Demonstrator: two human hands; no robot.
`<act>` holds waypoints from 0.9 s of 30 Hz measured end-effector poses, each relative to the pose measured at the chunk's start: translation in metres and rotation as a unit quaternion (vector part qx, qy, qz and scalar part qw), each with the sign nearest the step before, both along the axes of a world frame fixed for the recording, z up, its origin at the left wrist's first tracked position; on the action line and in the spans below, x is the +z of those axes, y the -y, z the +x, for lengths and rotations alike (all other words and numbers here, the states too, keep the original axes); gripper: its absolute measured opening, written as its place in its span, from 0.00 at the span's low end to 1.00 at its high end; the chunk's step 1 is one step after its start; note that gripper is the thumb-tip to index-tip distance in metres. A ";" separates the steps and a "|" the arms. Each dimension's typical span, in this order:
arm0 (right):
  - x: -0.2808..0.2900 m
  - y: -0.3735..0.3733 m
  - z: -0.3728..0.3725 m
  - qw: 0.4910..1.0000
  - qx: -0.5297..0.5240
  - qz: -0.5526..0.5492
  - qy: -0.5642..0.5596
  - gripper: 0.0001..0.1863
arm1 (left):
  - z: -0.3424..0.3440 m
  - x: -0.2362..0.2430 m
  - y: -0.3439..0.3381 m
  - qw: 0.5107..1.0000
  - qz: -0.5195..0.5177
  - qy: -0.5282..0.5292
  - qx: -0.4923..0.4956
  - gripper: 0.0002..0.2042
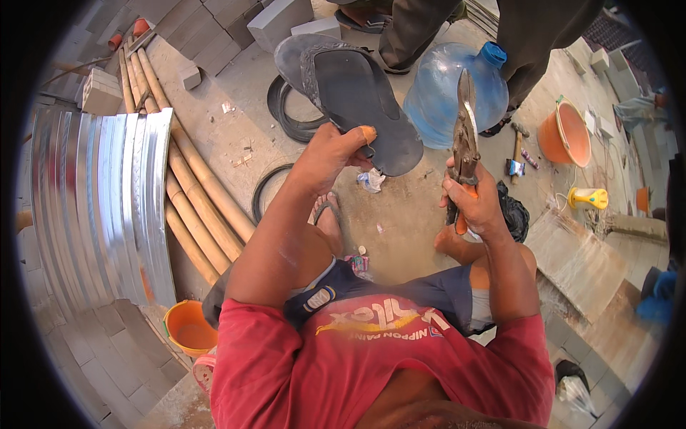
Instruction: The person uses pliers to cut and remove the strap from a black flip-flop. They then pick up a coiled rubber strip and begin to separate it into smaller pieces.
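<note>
My left hand point(327, 159) is closed on the near end of a black flip-flop point(361, 89), the thumb lying over its edge. Another dark rounded piece, perhaps a second sole, shows behind its far left side. A bandage-like orange wrap covers the thumb tip. In my right hand point(477, 204) is a pair of metal snips point(466, 136) with orange on the handles, blades pointing up and away. The snips and the flip-flop are apart. Beyond the snips stands a large clear blue water jug point(436, 96), beside another person's dark-trousered legs point(525, 53).
Bamboo poles point(204, 193) and a corrugated metal sheet point(100, 207) lie to the left. Coils of black wire point(275, 118) rest near my left foot. An orange bucket point(564, 132), a hammer point(517, 146) and a yellow power socket point(589, 198) are at right; another orange bucket point(191, 327) stands lower left.
</note>
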State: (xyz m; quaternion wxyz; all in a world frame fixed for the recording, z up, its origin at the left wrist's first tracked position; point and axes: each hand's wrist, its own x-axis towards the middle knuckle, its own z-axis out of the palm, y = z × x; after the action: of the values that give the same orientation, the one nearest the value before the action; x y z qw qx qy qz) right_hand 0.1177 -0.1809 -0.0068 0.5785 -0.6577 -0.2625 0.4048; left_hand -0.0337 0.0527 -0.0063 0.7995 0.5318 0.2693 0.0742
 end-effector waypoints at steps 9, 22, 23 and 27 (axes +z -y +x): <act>-0.013 -0.005 -0.005 0.999 0.019 0.034 0.028 0.22 | 0.005 -0.007 0.028 0.965 0.053 -0.065 -0.248 0.24; -0.004 -0.005 0.008 0.983 -0.101 0.000 0.157 0.19 | 0.017 -0.021 0.054 0.964 0.051 -0.113 -0.235 0.18; -0.003 -0.006 0.007 0.978 -0.106 -0.002 0.178 0.20 | 0.019 -0.022 0.056 0.967 0.059 -0.118 -0.219 0.17; -0.001 -0.008 0.004 0.959 -0.120 -0.009 0.255 0.22 | 0.026 -0.026 0.064 0.972 0.095 -0.125 -0.172 0.14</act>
State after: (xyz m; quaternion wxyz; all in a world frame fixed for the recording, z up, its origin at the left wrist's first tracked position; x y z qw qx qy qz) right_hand 0.1212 -0.1726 -0.0074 0.5305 -0.7710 -0.3170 0.1537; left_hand -0.0081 -0.0114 -0.0323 0.7059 0.6489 0.2632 -0.1065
